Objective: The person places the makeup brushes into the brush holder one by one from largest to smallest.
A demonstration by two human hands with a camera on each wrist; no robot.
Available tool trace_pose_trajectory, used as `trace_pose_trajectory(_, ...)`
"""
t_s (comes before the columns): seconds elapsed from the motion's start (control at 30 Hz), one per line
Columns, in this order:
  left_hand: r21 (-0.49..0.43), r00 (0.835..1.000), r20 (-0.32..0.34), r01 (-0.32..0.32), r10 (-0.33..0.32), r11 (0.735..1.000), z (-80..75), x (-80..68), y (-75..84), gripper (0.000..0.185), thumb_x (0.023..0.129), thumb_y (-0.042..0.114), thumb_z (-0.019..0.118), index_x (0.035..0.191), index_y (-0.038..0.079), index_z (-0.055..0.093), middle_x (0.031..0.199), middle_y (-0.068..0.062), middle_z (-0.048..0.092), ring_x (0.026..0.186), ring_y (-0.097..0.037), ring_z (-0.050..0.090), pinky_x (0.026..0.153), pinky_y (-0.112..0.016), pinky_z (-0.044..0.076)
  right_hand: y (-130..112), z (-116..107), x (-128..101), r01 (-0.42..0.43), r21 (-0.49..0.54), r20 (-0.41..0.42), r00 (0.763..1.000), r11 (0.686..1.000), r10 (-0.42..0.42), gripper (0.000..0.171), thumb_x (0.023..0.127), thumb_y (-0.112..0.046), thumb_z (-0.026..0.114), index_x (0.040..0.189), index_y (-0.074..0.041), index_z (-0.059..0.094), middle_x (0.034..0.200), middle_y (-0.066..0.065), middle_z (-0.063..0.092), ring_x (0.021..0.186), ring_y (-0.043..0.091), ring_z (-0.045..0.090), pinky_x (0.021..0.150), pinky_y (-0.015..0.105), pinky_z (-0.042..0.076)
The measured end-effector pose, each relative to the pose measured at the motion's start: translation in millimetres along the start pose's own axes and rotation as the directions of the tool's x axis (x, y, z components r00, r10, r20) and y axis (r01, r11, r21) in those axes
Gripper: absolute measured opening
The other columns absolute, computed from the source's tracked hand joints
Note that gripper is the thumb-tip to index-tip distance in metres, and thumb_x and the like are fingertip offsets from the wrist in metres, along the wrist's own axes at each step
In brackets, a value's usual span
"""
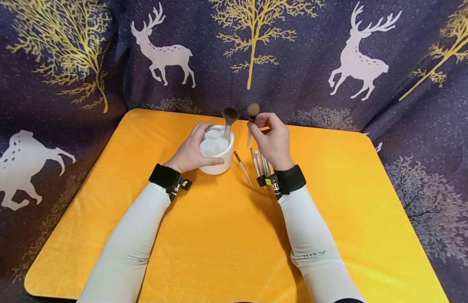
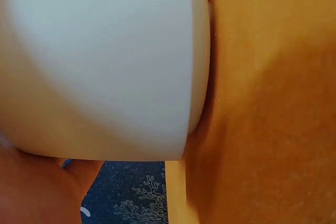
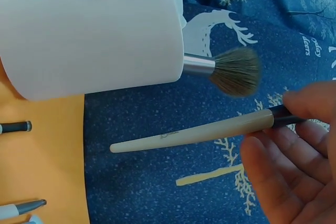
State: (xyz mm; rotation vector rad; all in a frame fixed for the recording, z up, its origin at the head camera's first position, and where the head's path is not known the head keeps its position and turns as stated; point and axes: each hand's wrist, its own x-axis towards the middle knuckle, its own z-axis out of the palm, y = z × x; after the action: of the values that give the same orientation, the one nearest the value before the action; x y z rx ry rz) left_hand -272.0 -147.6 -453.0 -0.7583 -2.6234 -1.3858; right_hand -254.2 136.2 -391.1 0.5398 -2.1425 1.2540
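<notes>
A brush (image 1: 252, 120) is pinched upright, handle down, by the right hand (image 1: 272, 141), just right of the white holder (image 1: 218, 156) gripped by the left hand (image 1: 190, 152)

Matt white holder (image 1: 217, 156), probably plastic; pale smooth wooden brush handle (image 3: 191, 135); shiny metal ferrule (image 3: 198, 65); velvety orange mat (image 1: 226, 235) beneath the holder.

My view: orange mat (image 1: 218, 235) covers table. On mat: white divided holder (image 1: 217, 165), loose brushes (image 1: 258, 162) just beside it, one thin brush (image 1: 243, 168) between.
</notes>
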Motion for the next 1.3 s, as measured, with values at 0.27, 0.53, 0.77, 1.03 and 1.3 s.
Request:
trace_pose_trajectory(0.27, -0.002, 1.000, 0.003, 0.002, -0.002, 1.000, -0.5, -0.4, 0.3, 0.121, 0.074, 0.040, 0.106, 0.169, 0.013, 0.037, 0.165, -0.010, 0.041, 0.142, -0.031, 0.051, 0.121, -0.055, 0.045, -5, 1, 0, 0.035, 0.015, -0.015, 0.999, 0.999, -0.035, 0.017, 0.104, -0.012, 0.080, 0.116, -0.002, 0.073, 0.106, 0.010, 0.079, 0.096, 0.022, 0.077, 0.076, 0.021, 0.058)
trace_pose_trajectory(0.53, -0.004, 1.000, 0.000, 0.000, 0.000, 1.000, -0.1, 0.7, -0.7, 0.119, 0.075, 0.041, 0.105, 0.169, 0.016, 0.037, 0.165, -0.009, 0.040, 0.142, -0.031, 0.051, 0.120, -0.054, 0.045, -10, 2, 1, 0.084, 0.033, -0.049, 0.995, 0.996, -0.082, 0.019, 0.103, -0.009, 0.081, 0.118, 0.000, 0.073, 0.107, 0.011, 0.078, 0.096, 0.024, 0.078, 0.080, 0.032, 0.063)
trace_pose_trajectory(0.77, -0.006, 1.000, 0.003, 0.002, -0.002, 1.000, -0.1, 1.2, -1.7, 0.121, 0.074, 0.042, 0.106, 0.169, 0.012, 0.037, 0.166, -0.010, 0.040, 0.142, -0.032, 0.051, 0.121, -0.055, 0.045, -12, 3, 1, 0.142, 0.047, -0.078, 0.987, 0.989, -0.138, 0.022, 0.103, -0.007, 0.081, 0.120, 0.003, 0.072, 0.107, 0.015, 0.079, 0.092, 0.027, 0.079, 0.080, 0.054, 0.067)
trace_pose_trajectory(1.03, -0.006, 1.000, 0.001, 0.005, -0.005, 1.000, 0.6, 0.8, -1.2, 0.120, 0.074, 0.042, 0.106, 0.168, 0.014, 0.037, 0.165, -0.009, 0.040, 0.141, -0.031, 0.052, 0.120, -0.055, 0.045, -14, 4, 1, 0.156, 0.066, -0.102, 0.984, 0.986, -0.149, 0.020, 0.103, -0.005, 0.081, 0.119, 0.003, 0.073, 0.106, 0.014, 0.080, 0.091, 0.027, 0.079, 0.082, 0.028, 0.064)
trace_pose_trajectory(1.3, -0.002, 1.000, -0.002, 0.000, 0.000, 1.000, 0.6, 0.7, -1.5, 0.121, 0.073, 0.041, 0.106, 0.168, 0.012, 0.037, 0.164, -0.009, 0.041, 0.142, -0.031, 0.052, 0.120, -0.054, 0.046, -18, 5, 1, 0.195, 0.085, -0.136, 0.974, 0.977, -0.182, 0.020, 0.103, -0.006, 0.081, 0.118, 0.004, 0.073, 0.104, 0.016, 0.079, 0.090, 0.030, 0.079, 0.082, 0.027, 0.063)
